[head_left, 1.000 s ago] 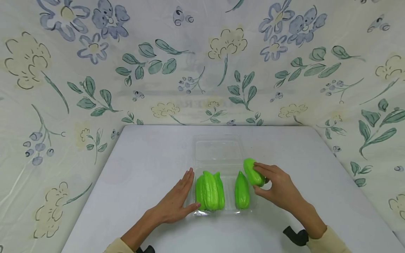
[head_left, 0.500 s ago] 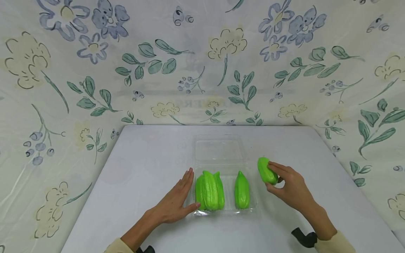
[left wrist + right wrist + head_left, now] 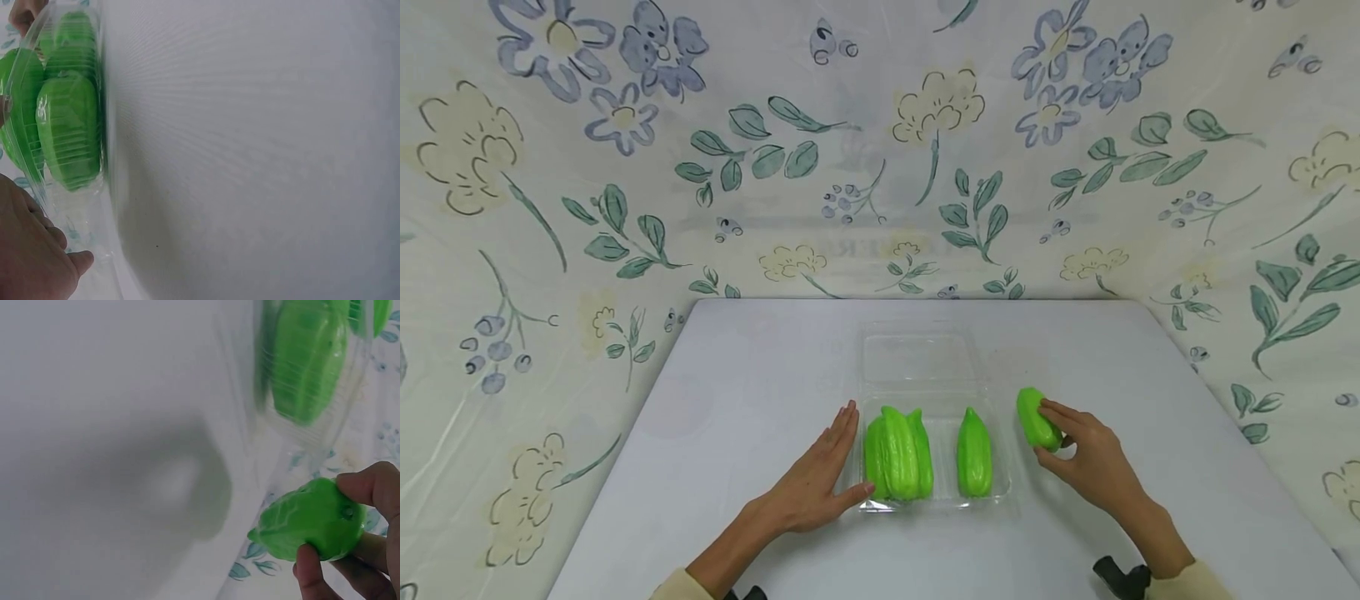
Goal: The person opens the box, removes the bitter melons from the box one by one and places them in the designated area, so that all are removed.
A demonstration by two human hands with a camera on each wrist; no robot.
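The white table point(image 3: 760, 358) bears a clear box point(image 3: 943, 458) holding green vegetables point(image 3: 901, 454).

The head camera looks forward and down, well back from where the right hand point(image 3: 1096, 461) grips; the right wrist one peers from close by, turned sideways; the left wrist one, low and left of that grip, tips oppositely. All three see the box point(image 3: 943, 458).
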